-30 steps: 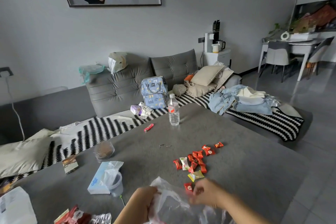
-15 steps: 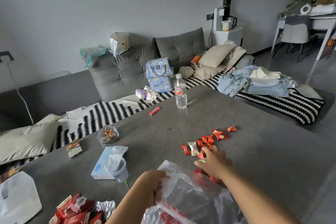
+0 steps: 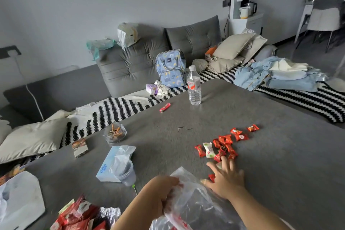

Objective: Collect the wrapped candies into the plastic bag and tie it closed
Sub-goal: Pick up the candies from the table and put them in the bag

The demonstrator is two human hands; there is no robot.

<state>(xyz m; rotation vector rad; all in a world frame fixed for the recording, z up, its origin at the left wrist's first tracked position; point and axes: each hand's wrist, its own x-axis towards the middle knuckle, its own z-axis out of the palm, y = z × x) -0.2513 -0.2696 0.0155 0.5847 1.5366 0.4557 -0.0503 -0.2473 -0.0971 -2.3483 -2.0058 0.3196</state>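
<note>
Several red wrapped candies (image 3: pixel 225 145) lie in a loose cluster on the grey table (image 3: pixel 270 155), with one white and green candy (image 3: pixel 208 150) among them. A clear plastic bag (image 3: pixel 194 203) with red print lies at the near edge. My left hand (image 3: pixel 161 195) grips the bag's rim. My right hand (image 3: pixel 225 178) lies flat on the table with fingers spread, its fingertips touching the nearest candies. One red candy (image 3: pixel 211 177) peeks out beside its thumb.
A water bottle (image 3: pixel 194 86) stands far on the table, a red lighter (image 3: pixel 165 107) to its left. An ashtray (image 3: pixel 114 132), a tissue box (image 3: pixel 108 170), a plastic cup (image 3: pixel 126 172) and red snack packets (image 3: pixel 78 216) sit on the left.
My right hand has left the bag's mouth and reached forward over the nearest candies. The view has tilted down and moved closer to the table. My left hand keeps hold of the bag.
</note>
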